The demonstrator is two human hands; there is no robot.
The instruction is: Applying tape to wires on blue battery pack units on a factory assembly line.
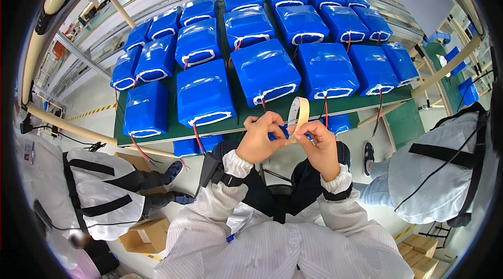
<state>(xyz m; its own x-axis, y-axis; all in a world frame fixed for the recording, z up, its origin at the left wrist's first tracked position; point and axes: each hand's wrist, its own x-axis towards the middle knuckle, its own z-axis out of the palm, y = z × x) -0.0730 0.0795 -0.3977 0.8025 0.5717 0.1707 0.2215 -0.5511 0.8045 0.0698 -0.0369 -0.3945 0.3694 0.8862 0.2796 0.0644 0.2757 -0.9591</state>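
Both forearms, in white, faintly striped sleeves with gathered cuffs, rise from the lower edge and angle inward, so that the hands meet in front of the body, just off the near edge of a dark green tabletop (238,105). The left hand (263,137) is turned palm inward, its fingers bent and its thumb reaching right toward the fingertips; the right hand (317,145) mirrors it, knuckles up, thumb pointing left. Between them a narrow cream-coloured ring-shaped roll of adhesive tape (303,113) stands upright on its rim. The right thumb and fingers are closed in a pinch on the lower part of the roll. The left thumb and forefinger are drawn nearly together right beside its bottom edge, though at this size I cannot tell whether they grip a loose end of tape. A black wrist strap with a dark boxy device (211,170) sits on the left wrist, and a plain black band (337,193) circles the right. Small dark print shows on the roll's pale inner face, too tiny to make out. Behind the hands, rectangular blocks wrapped in glossy blue film (265,71) stand in rows on the tabletop, with white-edged ends and red and black wires (196,139) hanging from the near ones.
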